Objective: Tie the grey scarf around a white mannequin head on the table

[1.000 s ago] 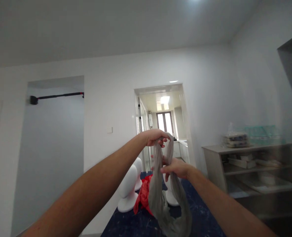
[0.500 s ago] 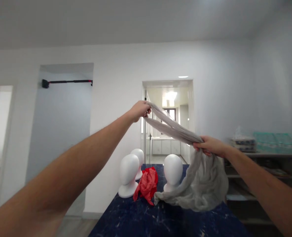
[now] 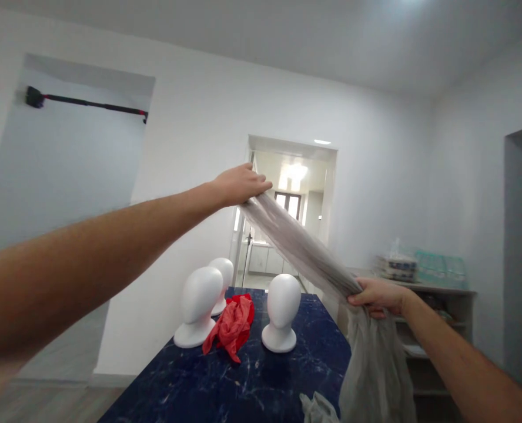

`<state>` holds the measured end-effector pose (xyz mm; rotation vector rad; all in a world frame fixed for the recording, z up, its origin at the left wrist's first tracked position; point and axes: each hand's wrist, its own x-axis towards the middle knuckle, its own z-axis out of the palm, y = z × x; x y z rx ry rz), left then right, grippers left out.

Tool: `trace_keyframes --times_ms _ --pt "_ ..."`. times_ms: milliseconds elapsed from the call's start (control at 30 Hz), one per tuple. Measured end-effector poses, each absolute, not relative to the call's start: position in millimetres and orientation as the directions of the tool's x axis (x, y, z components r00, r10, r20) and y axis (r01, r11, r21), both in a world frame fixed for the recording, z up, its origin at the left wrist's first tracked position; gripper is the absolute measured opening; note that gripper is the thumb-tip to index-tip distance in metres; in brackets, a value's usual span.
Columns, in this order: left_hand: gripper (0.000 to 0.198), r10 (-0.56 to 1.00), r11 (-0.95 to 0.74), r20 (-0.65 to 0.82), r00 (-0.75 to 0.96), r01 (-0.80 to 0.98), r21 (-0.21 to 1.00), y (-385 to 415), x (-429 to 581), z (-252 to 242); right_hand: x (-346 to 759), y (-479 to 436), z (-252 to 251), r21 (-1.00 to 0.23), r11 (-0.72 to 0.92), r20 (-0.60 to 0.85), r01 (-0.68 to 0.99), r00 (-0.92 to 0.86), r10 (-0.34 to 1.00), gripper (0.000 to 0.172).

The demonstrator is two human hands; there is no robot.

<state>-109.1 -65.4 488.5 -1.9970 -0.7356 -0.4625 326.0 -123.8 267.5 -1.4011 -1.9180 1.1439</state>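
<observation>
The left hand [image 3: 238, 184] pinches one end of the grey scarf [image 3: 300, 249] high; the right hand [image 3: 375, 295] is closed around it lower, above the dark blue table [image 3: 226, 382]

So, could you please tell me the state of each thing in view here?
Grey scarf: stretched taut between both hands, its tail hanging down.
Left hand: raised, grip closed on one end of the scarf.
Right hand: lower, grip closed around the bunched scarf.
Red cloth: crumpled on the table.
Three mannequin heads: upright, bare.
</observation>
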Motion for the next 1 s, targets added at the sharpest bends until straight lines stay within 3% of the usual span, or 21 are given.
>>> trace_keyframes --times_ms 67,100,167,233,300,367,433,533,600,833,1000 --pt "0.043 0.322 -0.436 0.587 0.743 0.667 -0.604 -59.6 -117.8 483.5 332.7 -123.9 258.4 -0.853 0.1 -0.108 0.512 -0.362 0.926 0.055" --pt "0.042 0.34 -0.468 0.641 0.688 0.715 -0.519 -56.5 -120.7 481.1 335.3 -123.7 255.4 -0.853 0.096 -0.122 0.513 -0.374 0.919 0.053" --pt "0.037 0.415 -0.506 0.782 0.465 0.832 -0.227 -50.5 -122.2 477.8 339.1 -122.4 251.2 -0.847 0.102 -0.138 0.521 -0.401 0.906 0.049" --pt "0.028 0.528 -0.541 0.814 0.242 0.835 0.103 -46.1 -117.8 476.3 342.9 -119.8 248.0 -0.838 0.118 -0.138 0.532 -0.417 0.898 0.044" --pt "0.027 0.658 -0.615 0.727 0.198 0.698 0.367 -45.0 -109.9 475.6 347.7 -116.7 245.2 -0.826 0.131 -0.136 0.548 -0.42 0.897 0.041" --pt "0.03 0.713 -0.675 0.639 0.288 0.529 0.515 -46.8 -103.1 474.7 353.8 -114.1 243.5 -0.817 0.129 -0.137 0.562 -0.406 0.903 0.039" --pt "0.026 0.68 -0.709 0.64 0.358 0.544 0.449 -49.3 -100.9 473.3 360.1 -113.1 243.9 -0.809 0.121 -0.133 0.575 -0.38 0.916 0.037" --pt "0.03 0.611 -0.654 0.646 0.458 0.752 0.086 -48.6 -107.3 469.5 368.5 -113.3 248.9 -0.776 0.128 -0.11 0.618 -0.332 0.937 0.031" --pt "0.04 0.612 -0.616 0.606 0.509 0.786 -0.037 -43.8 -115.0 465.5 374.0 -112.8 253.3 -0.725 0.151 -0.09 0.672 -0.31 0.947 0.028" --pt "0.03 0.68 -0.552 0.62 0.391 0.83 0.082 -26.1 -138.9 448.2 402.9 -103.5 258.3 -0.489 0.153 0.037 0.859 -0.155 0.987 0.028" --pt "0.032 0.674 -0.588 0.513 0.531 0.807 -0.063 -24.1 -143.0 430.9 424.1 -97.1 266.0 -0.353 0.268 0.25 0.897 -0.186 0.95 0.017"
